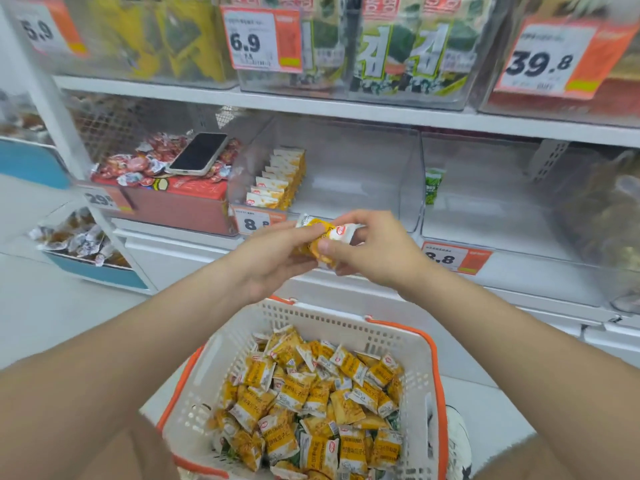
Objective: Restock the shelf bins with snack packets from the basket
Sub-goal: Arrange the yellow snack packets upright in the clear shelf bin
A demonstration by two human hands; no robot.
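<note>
Basket (329,327) of yellow packets (311,393) nearest; phone (199,154) on sweets (138,164).

Mid clear bin (412,174): packet row (277,178) stands along its left wall; floor right of it bare, open at front & top. Shelf board (346,109) above caps headroom. Right bin (485,216): one green packet (433,185) at far-left corner, rest open. Left bin heaped w/ red snacks (138,164), phone (199,154) on top. Price tag (256,221) sticks up at mid bin's near lip. Basket (346,323) below: open top, handles down at rim.
</note>
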